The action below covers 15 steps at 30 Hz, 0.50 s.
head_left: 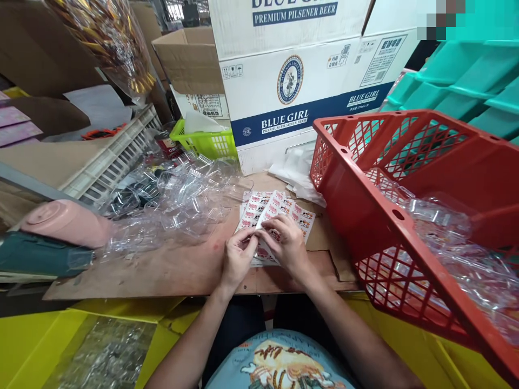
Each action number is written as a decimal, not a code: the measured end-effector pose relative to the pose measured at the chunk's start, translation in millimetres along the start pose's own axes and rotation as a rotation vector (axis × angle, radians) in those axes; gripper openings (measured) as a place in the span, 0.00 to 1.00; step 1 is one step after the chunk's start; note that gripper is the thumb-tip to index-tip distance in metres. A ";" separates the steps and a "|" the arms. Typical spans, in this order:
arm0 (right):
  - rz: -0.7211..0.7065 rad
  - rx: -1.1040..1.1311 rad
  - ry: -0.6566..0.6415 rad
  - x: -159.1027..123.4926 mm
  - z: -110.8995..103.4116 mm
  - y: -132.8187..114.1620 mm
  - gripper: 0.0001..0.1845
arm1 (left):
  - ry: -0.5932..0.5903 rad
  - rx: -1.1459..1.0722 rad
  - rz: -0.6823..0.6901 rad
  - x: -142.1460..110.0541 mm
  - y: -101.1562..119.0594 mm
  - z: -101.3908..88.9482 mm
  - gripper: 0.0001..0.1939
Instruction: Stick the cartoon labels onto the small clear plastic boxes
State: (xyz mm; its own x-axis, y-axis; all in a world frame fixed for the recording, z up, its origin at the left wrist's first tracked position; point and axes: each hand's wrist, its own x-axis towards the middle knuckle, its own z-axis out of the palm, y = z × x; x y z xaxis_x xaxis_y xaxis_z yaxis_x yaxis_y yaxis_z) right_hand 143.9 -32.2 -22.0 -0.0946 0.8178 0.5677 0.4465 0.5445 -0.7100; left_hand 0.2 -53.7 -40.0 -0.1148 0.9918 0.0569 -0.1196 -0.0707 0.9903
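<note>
Both of my hands meet over a stack of sticker sheets (279, 208) printed with small red and white labels, lying on a brown cardboard work surface (170, 270). My left hand (237, 258) pinches the near edge of a lifted sheet strip between thumb and fingers. My right hand (286, 243) is curled, fingertips pressed on the same sheet right beside the left thumb. A heap of clear plastic blister shells (178, 200) lies just left of the sheets.
A red plastic crate (365, 216) holding clear shells stands tilted at the right. A white Blue Girl beer carton (300, 92) rises behind, with a green basket (206, 143) and white slatted crate (113, 156) at left. Yellow bins (36, 346) sit below.
</note>
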 end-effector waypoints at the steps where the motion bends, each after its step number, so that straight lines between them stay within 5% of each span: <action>1: -0.019 -0.024 -0.002 -2.8 3.9 -1.3 0.04 | -0.001 0.009 0.019 -0.7 1.2 1.9 0.09; 5: 0.016 0.006 0.051 -5.1 12.3 2.4 0.09 | -0.003 0.013 0.042 -2.7 -2.2 3.4 0.08; 10: 0.104 0.034 0.158 6.5 3.1 13.1 0.12 | 0.062 -0.084 -0.087 -1.3 -16.1 -2.7 0.09; 15: 0.007 -0.006 0.002 3.0 1.7 2.1 0.06 | 0.034 -0.146 -0.071 1.0 -9.4 2.2 0.08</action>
State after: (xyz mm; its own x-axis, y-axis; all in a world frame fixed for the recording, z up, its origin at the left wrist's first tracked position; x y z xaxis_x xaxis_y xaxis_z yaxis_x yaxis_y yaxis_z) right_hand 143.1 -28.3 -22.5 -0.0898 0.8213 0.5634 0.4524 0.5376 -0.7116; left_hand 3.3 -51.9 -48.9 -0.1340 0.9908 -0.0190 -0.2708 -0.0181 0.9625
